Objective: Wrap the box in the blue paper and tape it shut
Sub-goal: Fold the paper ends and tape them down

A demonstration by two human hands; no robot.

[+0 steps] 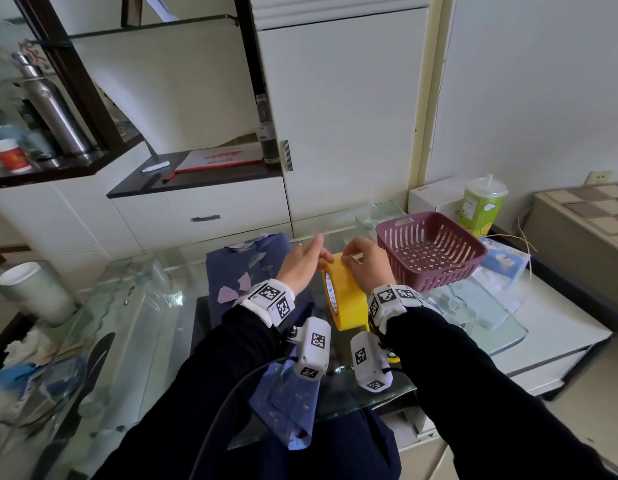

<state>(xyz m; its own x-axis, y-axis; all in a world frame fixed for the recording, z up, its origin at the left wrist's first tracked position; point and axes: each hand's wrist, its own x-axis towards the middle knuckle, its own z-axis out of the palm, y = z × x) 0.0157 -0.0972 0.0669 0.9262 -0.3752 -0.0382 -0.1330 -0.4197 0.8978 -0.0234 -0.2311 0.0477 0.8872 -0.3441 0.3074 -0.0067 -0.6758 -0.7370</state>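
Hands together on upright yellow tape roll (347, 299), centre frame: left hand (300, 268) holds rim, right hand (366, 261) pinches top, likely lifting tape end. Peel slowly and straight toward blue patterned paper (252, 268) on glass desk (401, 382).

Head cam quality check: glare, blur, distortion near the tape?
Head view: wide-angle distortion bows the white cabinet edges; glass tabletop shows patchy reflections; clutter at the far left is smeared; yellow tape roll, left hand and right hand are sharp.
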